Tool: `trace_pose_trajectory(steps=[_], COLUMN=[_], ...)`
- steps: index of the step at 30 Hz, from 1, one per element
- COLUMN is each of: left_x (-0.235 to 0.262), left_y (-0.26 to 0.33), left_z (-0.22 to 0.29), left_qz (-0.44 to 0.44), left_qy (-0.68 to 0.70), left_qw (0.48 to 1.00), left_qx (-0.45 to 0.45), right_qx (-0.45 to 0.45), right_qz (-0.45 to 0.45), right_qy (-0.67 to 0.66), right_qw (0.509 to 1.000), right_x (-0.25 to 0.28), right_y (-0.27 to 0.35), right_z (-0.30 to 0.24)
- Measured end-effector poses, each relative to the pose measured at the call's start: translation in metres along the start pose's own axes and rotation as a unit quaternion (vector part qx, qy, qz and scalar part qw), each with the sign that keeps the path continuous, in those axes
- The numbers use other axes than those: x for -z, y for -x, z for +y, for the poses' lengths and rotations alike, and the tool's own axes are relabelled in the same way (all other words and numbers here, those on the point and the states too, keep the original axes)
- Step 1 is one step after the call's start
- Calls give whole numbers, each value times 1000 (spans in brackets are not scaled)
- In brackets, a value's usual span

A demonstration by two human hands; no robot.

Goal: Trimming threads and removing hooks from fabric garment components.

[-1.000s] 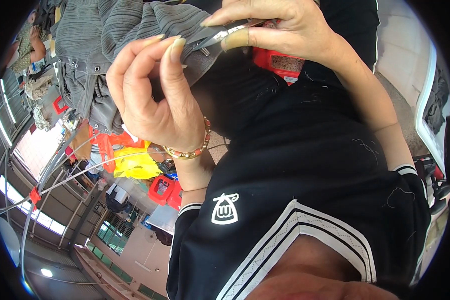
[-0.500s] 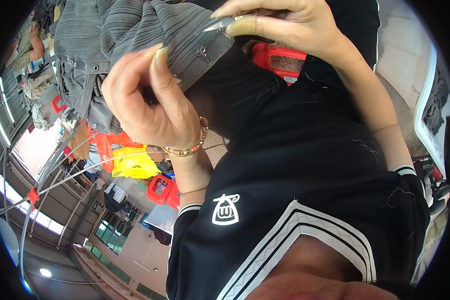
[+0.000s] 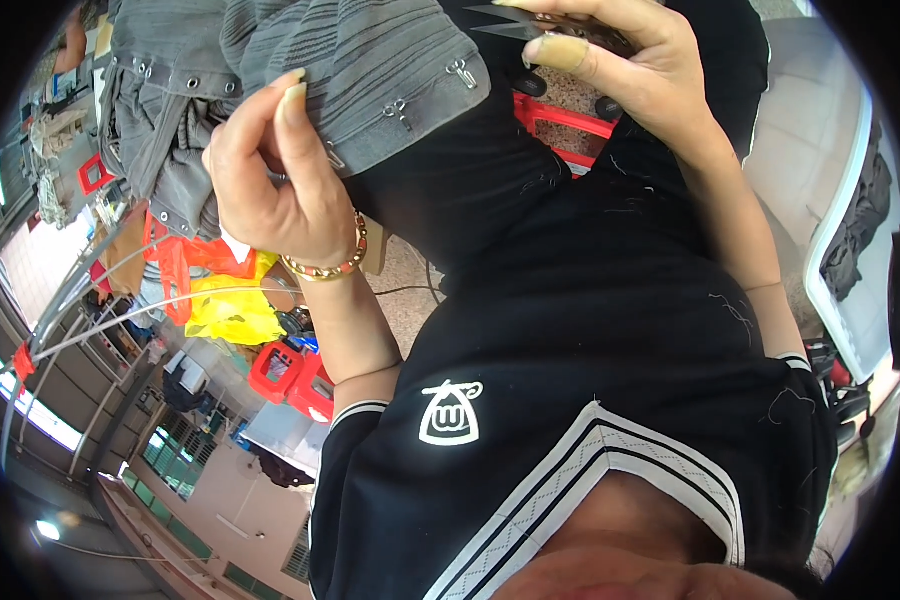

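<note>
A grey pleated garment [image 3: 370, 65] lies over my lap, its plain edge band facing me. Small metal hooks [image 3: 397, 114] are fixed along that band. My left hand [image 3: 280, 180] is at the garment's near side, thumb and forefinger pinched together; whatever is between the fingertips is too small to make out. In my right hand [image 3: 655, 65] is a pair of thread snips [image 3: 505, 22], its pointed blades apart and directed left, just beyond the band's right end. Part of the snips is hidden by my fingers and the upper picture edge.
Below my lap, a red plastic frame [image 3: 575, 122] shows above the speckled floor. A white bin [image 3: 828, 285] with dark cloth stands at the right. Left of me are a yellow plastic bag [image 3: 235, 312], red stools [image 3: 275, 370] and thin metal rods [image 3: 120, 335].
My right hand has drawn the snips rightward, away from the garment's band, and the blades now show apart. My left hand has shifted slightly left, still pinched. More hooks are visible.
</note>
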State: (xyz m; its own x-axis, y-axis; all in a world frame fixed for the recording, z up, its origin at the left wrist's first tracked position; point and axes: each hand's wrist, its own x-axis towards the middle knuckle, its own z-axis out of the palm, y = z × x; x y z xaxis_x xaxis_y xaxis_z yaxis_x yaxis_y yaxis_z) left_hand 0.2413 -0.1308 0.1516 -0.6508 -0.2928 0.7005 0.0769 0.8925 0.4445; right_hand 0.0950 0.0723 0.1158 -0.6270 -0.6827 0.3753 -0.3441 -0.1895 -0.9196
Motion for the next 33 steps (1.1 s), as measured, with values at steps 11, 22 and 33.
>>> trace_pose_trajectory(steps=[11, 22, 33], left_x=[13, 19, 6], left_y=[20, -1, 1], left_z=[-15, 19, 28], left_qz=[88, -106, -74], left_qy=[194, -83, -36], left_qw=[961, 986, 993], left_qx=[175, -95, -85], right_qx=[-80, -74, 17], right_qz=[-20, -7, -35], right_qy=[-24, -20, 30], right_qw=[996, 997, 999], right_x=[-8, -11, -14], right_y=[2, 0, -6], right_z=[-7, -13, -26])
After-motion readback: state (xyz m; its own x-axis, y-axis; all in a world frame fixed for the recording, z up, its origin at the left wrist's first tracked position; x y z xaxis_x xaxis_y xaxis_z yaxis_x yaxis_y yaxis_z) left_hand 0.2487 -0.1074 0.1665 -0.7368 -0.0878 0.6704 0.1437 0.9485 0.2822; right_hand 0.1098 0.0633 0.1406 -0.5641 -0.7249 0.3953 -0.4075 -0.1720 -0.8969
